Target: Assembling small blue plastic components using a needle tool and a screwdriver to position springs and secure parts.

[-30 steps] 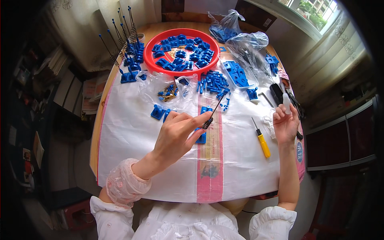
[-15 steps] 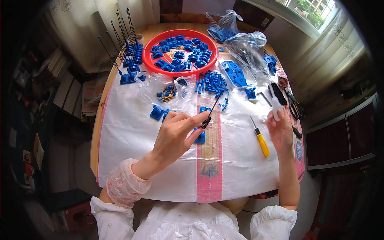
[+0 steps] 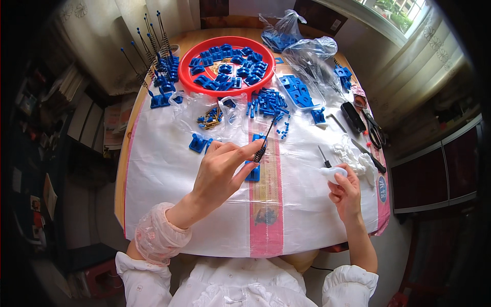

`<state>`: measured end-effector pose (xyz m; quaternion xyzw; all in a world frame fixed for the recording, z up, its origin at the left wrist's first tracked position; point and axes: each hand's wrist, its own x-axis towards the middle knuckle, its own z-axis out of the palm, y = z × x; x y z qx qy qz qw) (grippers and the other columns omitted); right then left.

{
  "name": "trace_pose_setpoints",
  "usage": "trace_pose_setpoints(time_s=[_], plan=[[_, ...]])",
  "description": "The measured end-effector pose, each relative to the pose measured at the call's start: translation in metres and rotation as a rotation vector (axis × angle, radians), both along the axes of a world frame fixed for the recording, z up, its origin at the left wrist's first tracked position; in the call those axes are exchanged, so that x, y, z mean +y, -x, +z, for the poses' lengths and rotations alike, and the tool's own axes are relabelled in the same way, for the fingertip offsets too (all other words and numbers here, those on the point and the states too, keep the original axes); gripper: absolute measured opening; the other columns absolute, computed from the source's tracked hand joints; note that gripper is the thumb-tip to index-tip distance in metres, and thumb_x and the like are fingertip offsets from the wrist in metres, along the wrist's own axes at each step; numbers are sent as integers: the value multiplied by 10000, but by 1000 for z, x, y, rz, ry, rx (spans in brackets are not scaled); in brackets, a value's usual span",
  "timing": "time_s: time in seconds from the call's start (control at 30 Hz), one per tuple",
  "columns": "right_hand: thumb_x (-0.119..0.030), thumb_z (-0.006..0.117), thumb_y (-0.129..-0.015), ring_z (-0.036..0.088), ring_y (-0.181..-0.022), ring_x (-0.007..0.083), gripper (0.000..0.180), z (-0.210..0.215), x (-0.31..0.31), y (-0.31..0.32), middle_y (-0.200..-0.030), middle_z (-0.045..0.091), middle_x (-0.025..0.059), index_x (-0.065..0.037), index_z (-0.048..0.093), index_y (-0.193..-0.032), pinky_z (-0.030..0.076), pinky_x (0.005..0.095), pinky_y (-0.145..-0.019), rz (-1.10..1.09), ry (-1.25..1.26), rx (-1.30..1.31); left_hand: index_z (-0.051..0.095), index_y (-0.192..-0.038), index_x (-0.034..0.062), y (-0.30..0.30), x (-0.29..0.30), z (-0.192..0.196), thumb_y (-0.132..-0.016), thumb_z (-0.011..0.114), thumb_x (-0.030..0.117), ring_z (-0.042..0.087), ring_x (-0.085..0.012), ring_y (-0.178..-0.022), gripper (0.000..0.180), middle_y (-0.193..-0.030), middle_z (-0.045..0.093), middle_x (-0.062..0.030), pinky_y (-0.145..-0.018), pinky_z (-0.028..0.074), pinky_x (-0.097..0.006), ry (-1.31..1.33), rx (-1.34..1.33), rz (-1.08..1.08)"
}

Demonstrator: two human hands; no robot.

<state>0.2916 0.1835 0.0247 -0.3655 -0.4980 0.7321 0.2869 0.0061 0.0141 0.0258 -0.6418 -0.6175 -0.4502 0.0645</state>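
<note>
Fingers of left hand pinching a black spring rod mid-table, right hand gripping a white piece near the table's right edge

We look down on a round wooden table draped with a white woven plastic sheet that carries a pink stripe down its middle. Daylight comes through a window at the upper right, where green foliage shows beyond the glass, and pale curtains hang below its sill. More light fabric hangs at the upper left. To our left stands dark shelving holding stacked papers and books. At the right sits a low cabinet with dark red doors. The floor around the table lies in deep shadow.
</note>
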Motion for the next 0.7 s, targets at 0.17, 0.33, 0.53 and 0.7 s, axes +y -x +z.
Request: trace_pose_setpoints(time_s=[0.17,0.33,0.53,0.7], plan=[[-168,650,-950,329,-571,-9,145,-5,4,2,-791,542,-53,-125,538,-1032,201,161,-435,50,27,7,627,-1379,150,-1,1,0,-821,858,74,637,-150,-800,609,-901,780,15,-793,403,-327,1,5,2],[-201,646,-948,363,-587,12,156,-9,9,4,-792,557,-44,-132,548,-1048,229,171,-443,46,76,9,629,-1375,150,0,0,1,-821,860,79,634,-153,-793,604,-902,781,14,-791,405,-329,5,7,3],[-240,657,-930,521,-726,101,249,-8,11,-4,-889,628,32,-160,595,-1157,388,240,-568,-62,222,233,629,-1375,153,0,0,0,-819,863,84,634,-155,-790,607,-902,781,13,-790,404,-330,-4,11,6],[-185,682,-912,587,-852,165,320,-17,17,-6,-970,679,84,-162,607,-1222,479,310,-820,-6,161,493,624,-1386,155,0,-1,0,-818,862,78,634,-153,-788,620,-897,778,16,-787,400,-329,20,2,6]])
